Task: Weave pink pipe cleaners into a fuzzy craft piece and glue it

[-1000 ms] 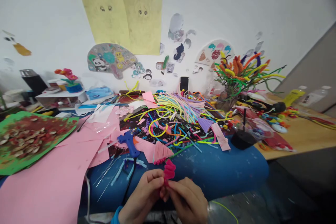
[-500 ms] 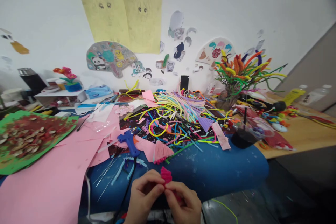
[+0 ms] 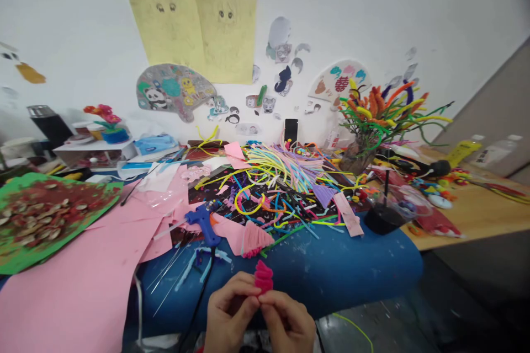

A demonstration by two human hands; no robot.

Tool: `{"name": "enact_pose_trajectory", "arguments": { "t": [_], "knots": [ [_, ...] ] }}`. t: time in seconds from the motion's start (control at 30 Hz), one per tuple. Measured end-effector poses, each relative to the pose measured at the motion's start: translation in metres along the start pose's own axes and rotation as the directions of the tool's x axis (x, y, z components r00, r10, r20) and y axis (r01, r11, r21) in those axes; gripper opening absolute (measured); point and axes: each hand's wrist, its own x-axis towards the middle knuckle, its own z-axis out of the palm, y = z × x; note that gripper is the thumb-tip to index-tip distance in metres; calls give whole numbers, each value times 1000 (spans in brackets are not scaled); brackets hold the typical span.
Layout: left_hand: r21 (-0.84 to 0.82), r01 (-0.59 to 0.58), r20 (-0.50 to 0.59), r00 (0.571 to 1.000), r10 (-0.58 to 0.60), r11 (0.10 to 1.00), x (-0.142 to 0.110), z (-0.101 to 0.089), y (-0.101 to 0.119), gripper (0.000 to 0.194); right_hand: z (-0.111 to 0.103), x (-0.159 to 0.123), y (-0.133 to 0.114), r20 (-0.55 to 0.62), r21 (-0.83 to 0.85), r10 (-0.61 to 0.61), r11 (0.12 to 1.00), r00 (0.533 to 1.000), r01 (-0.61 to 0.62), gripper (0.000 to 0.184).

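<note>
Pink coil (image 3: 264, 277) looks more compact than 1 s ago, folds apparently gathering well, left hand (image 3: 232, 309) and right hand (image 3: 290, 320) together, fingertips pinching its base, near centre over blue mat (image 3: 331, 270)

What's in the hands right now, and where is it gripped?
A folded hot-pink fuzzy piece, pinched at its lower end between the fingertips of the left hand and right hand; its upper folds stick up free.
</note>
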Motion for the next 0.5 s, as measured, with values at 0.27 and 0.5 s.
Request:
{"name": "enact_pose_trajectory", "arguments": {
  "t": [0.27,0.5],
  "knots": [
    [4,10,-187,982,-9,1000,-5,14,3,23,7,-5,9,83,84,92,992,992,-99,32],
    [103,26,-93,996,-16,994,-4,3,-3,23,1,-1,4,109,75,106,991,988,-115,36]
  ]
}}
